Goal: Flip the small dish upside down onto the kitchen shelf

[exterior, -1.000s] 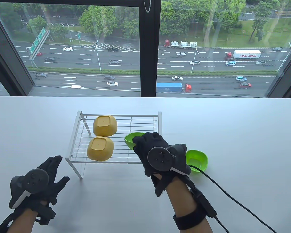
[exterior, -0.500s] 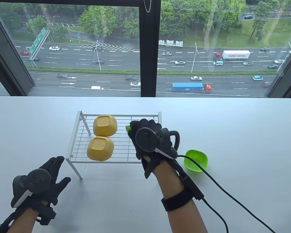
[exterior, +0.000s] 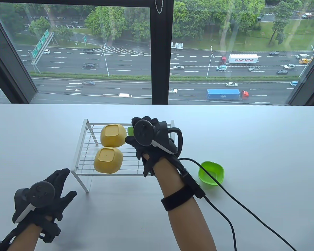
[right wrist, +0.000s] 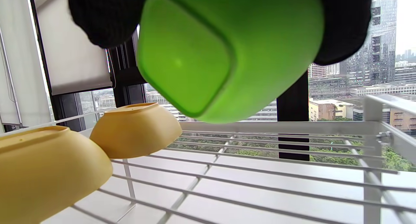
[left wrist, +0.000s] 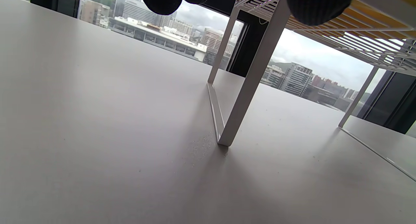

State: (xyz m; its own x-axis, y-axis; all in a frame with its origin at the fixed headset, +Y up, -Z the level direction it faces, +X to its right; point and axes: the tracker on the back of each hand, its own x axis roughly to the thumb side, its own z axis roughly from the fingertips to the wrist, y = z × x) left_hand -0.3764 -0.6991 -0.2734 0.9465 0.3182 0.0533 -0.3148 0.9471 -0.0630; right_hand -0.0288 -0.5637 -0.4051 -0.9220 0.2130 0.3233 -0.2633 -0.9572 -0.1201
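Note:
My right hand (exterior: pixel 146 136) grips a small green dish (right wrist: pixel 227 51) and holds it above the right part of the white wire shelf (exterior: pixel 157 125). In the table view only a sliver of the dish (exterior: pixel 130 130) shows beside the glove. In the right wrist view its base faces the camera and it hangs clear above the wires. Two yellow dishes (exterior: pixel 113 135) (exterior: pixel 108 160) lie upside down on the shelf's left half. A second green dish (exterior: pixel 211 173) sits upright on the table, right of the shelf. My left hand (exterior: pixel 52 190) rests open on the table, left of the shelf's front leg.
The shelf's front left leg (left wrist: pixel 250 84) stands close to my left fingers (left wrist: pixel 320 6). A black cable (exterior: pixel 225 206) runs from my right wrist across the table to the lower right. The window frame (exterior: pixel 161 52) stands behind the table.
My right hand has carried the green dish up and to the left, from the shelf's front right edge to above its rear right part, turning it over. The left hand has barely moved.

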